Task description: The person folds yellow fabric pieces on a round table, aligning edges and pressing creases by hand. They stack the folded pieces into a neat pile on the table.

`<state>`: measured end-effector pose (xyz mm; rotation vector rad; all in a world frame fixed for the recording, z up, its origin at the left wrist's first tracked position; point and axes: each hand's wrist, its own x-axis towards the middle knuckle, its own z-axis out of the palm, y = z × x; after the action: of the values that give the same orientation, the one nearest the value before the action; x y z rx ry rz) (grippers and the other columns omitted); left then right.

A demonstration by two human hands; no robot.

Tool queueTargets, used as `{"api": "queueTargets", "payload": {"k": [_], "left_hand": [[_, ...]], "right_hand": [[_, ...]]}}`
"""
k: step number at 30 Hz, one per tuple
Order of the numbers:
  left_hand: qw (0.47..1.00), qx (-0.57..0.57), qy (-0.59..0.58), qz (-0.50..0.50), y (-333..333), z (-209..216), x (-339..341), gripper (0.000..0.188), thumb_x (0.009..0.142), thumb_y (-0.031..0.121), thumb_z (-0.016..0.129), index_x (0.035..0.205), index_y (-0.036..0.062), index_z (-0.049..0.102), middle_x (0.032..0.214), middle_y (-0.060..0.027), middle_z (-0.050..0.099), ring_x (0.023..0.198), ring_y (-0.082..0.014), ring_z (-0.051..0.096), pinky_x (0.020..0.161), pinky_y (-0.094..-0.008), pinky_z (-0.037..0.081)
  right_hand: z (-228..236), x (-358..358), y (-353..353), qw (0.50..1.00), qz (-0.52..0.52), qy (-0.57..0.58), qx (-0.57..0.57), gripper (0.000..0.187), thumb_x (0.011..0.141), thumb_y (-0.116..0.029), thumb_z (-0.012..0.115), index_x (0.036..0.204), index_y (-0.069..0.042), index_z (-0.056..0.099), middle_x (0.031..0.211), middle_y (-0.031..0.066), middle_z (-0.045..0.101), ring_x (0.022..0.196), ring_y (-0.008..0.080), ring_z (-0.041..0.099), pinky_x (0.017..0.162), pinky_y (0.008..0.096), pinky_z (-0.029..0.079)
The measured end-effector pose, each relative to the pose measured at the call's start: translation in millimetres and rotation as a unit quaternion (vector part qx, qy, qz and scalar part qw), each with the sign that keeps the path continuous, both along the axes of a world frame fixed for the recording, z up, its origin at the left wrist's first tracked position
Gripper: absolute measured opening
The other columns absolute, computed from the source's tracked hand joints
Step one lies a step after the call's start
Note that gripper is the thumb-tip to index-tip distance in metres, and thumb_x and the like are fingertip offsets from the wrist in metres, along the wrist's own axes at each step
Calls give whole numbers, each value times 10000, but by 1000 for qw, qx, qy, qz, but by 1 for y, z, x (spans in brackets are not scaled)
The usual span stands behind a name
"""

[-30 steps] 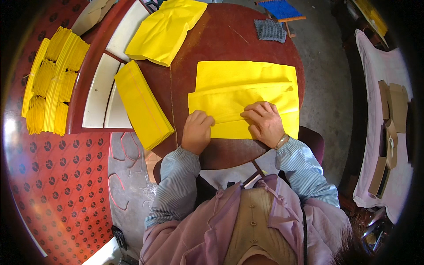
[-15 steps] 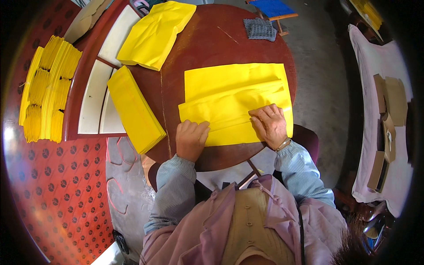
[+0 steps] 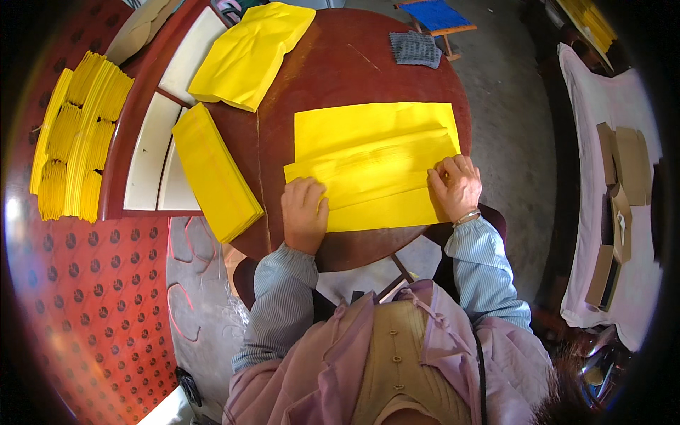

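Observation:
In front of me a yellow sheet (image 3: 375,170), paper or thin cloth, lies on a round dark red table (image 3: 340,78), with a folded band running across its middle. My left hand (image 3: 304,212) is closed at the left end of this band, its fingers curled over the edge. At the opposite end my right hand (image 3: 457,185) is closed with thumb and fingers on the sheet's right edge. To the left lies a neat stack of folded yellow sheets (image 3: 216,173). Farther back rests a creased, loosely spread yellow piece (image 3: 251,57).
A grey knitted cloth (image 3: 415,49) lies near the table's far right edge, beside a blue-topped stool (image 3: 435,14). At left, bundled yellow sheets (image 3: 78,138) stand beyond a cabinet with white panels (image 3: 152,152). Opened cardboard boxes (image 3: 623,191) sit on a pale cloth at right.
My right hand has slid rightward from the top of the folded band to the sheet's right edge. My left hand has moved slightly up along the left edge.

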<state>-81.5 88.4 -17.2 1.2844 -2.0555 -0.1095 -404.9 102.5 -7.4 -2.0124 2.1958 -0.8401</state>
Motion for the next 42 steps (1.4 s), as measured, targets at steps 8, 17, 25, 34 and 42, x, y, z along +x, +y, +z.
{"api": "queueTargets", "payload": {"k": [8,17,25,34,42], "left_hand": [[988,51,-60,-134,-6,-2,-14,375,883,25,590,1240,61,701,1223,-138,683,1206,-363,601,1060,-460,464],[996,54,-27,-63,8,0,4,179,827,-18,605,983,35,677,1025,-150,650,1047,-361,631,931,-446,516],[998,42,-9,-43,11,-2,17,138,848,5,664,963,29,736,947,-150,687,938,-320,668,866,-410,558],[998,25,-39,-32,7,6,4,181,872,131,778,1036,56,794,928,-109,726,879,-298,653,806,-415,511],[992,44,-39,110,25,2,-11,160,834,150,809,921,61,708,915,-114,666,920,-331,616,808,-450,477]], "right_hand": [[8,46,-10,978,193,49,-61,284,832,-38,718,1100,-129,738,1147,70,690,1067,300,612,914,427,453],[4,65,-1,963,266,-14,-31,198,873,-183,731,1054,-106,741,1157,59,713,1094,285,629,956,434,476],[1,17,4,980,199,-7,-24,195,936,-272,729,985,-89,774,1030,77,747,971,304,651,888,442,499],[-7,-20,-3,994,102,10,-22,249,961,-185,726,1185,-84,763,1047,109,750,959,299,660,842,425,507],[1,-18,-2,997,50,20,59,495,902,-367,845,1307,-100,743,1129,134,736,1041,293,673,951,426,529]]}}
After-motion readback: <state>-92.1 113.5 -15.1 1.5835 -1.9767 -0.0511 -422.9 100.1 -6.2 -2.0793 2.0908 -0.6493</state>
